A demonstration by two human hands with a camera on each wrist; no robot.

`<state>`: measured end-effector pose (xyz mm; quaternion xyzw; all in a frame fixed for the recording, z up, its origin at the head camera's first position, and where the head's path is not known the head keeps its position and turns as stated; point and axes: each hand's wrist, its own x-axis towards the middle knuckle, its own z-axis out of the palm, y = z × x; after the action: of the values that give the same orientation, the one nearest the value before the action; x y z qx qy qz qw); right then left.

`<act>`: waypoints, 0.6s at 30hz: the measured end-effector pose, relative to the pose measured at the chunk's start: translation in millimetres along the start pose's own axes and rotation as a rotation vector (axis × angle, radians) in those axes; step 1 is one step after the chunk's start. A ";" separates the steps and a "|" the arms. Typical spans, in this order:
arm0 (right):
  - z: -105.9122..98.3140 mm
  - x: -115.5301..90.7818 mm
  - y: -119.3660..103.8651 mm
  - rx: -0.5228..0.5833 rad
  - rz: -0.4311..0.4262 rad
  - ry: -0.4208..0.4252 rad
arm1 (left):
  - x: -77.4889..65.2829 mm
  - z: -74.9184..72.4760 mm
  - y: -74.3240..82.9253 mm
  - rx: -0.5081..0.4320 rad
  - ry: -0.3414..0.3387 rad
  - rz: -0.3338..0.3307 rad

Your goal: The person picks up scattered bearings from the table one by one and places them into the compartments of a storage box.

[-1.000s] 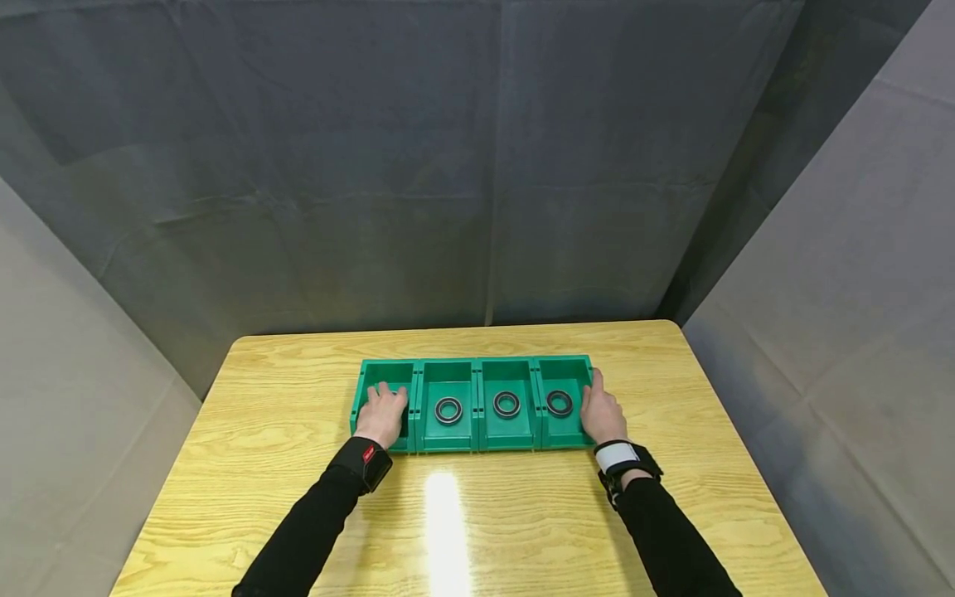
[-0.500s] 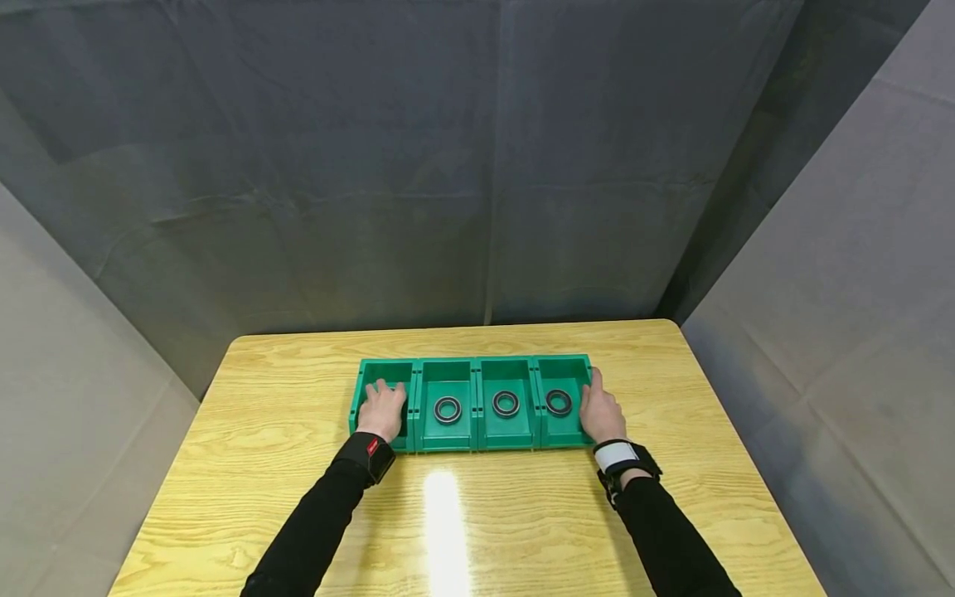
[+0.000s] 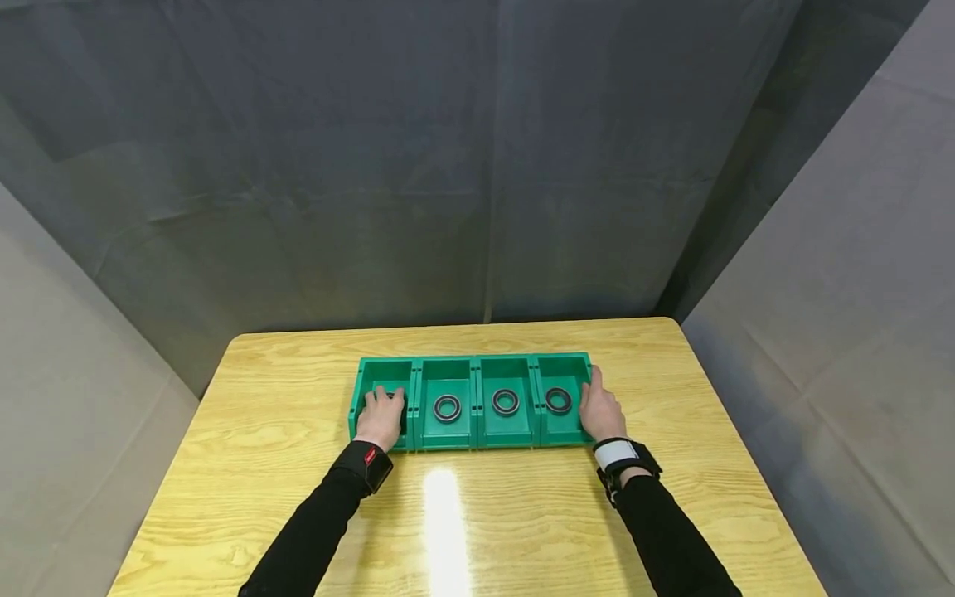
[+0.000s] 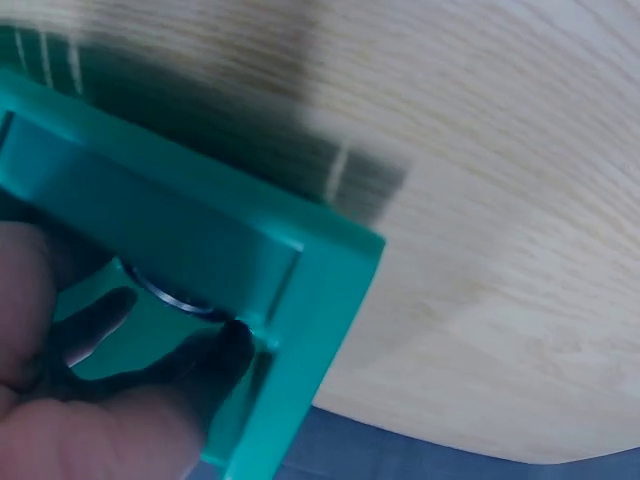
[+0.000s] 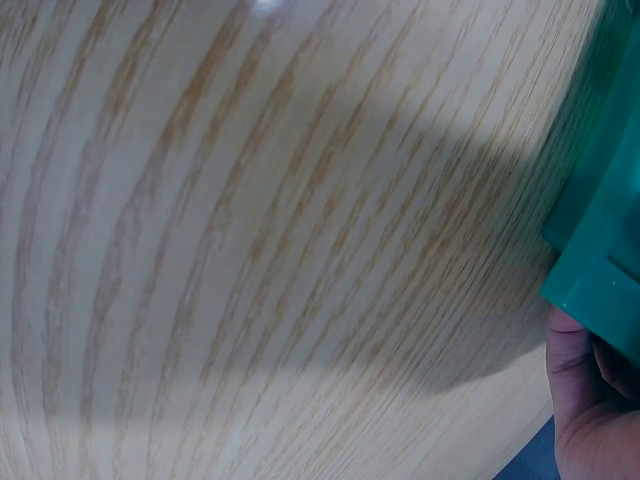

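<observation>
A row of joined green bins (image 3: 475, 448) lies across the wooden table. My left hand (image 3: 381, 417) reaches down into the leftmost bin. In the left wrist view its bent fingers (image 4: 150, 400) are around a dark ring with a shiny edge, a ball bearing (image 4: 175, 300), mostly hidden by the hand. The other bins each hold one bearing lying flat: one bearing (image 3: 448, 420) left of centre, another bearing (image 3: 506, 414) beside it and a third bearing (image 3: 558, 412) at the right. My right hand (image 3: 603, 414) grips the right end wall of the row, near its corner.
The light wooden table (image 3: 522, 531) extends around the bins, with a bright glare strip in front. Its back edge meets a dark grey curtain (image 3: 373, 166). Pale cloth walls (image 3: 843, 249) flank it on both sides.
My left hand's fingers shift slightly inside the leftmost bin, and a bit of the bearing's dark edge shows past them. My right hand and the other bearings stay in place.
</observation>
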<state>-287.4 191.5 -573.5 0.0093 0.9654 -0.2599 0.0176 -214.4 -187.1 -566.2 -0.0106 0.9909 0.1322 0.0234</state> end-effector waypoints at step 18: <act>-0.2 0.4 1.1 -0.011 0.010 -0.017 | -24.1 -24.1 -12.6 -0.098 0.291 0.163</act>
<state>-287.7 192.5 -573.9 0.0117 0.9666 -0.2545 0.0273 -191.1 -205.2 -545.0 0.0496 0.9738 0.1789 -0.1315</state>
